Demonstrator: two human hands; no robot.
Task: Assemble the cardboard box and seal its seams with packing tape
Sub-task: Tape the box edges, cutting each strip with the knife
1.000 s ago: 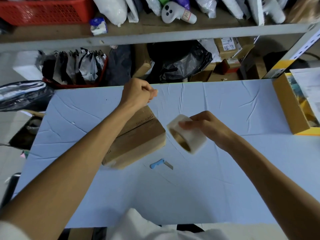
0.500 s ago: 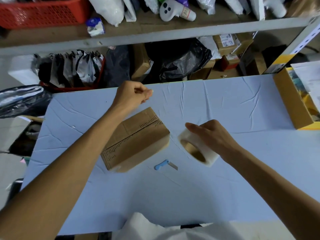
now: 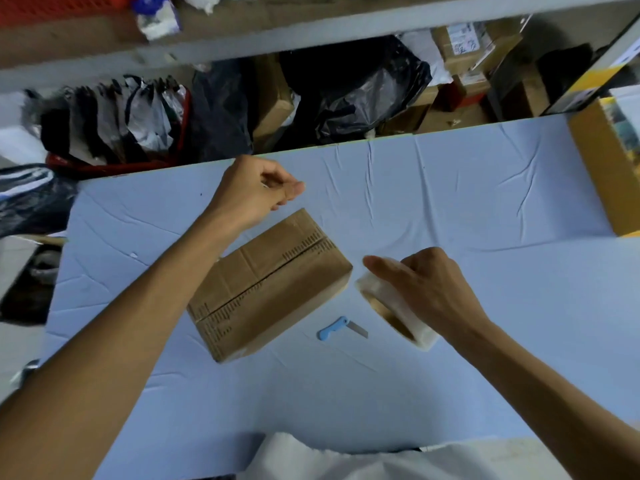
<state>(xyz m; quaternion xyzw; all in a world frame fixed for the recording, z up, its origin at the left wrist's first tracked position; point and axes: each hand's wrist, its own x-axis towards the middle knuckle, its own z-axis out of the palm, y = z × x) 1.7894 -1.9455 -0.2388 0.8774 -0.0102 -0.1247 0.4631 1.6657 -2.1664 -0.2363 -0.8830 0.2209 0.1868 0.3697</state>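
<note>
Right hand [image 3: 429, 289] grips tape roll [image 3: 398, 311] beside box [image 3: 270, 285]; left hand [image 3: 252, 192] pinched.

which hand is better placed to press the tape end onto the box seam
Left, probably: the left hand is pinched shut just beyond the box, while the right hand holds the tape roll.

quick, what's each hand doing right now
Left hand: closed in a pinch above the cardboard box; what it pinches cannot be told.
Right hand: grip closed on the tape roll.
</note>
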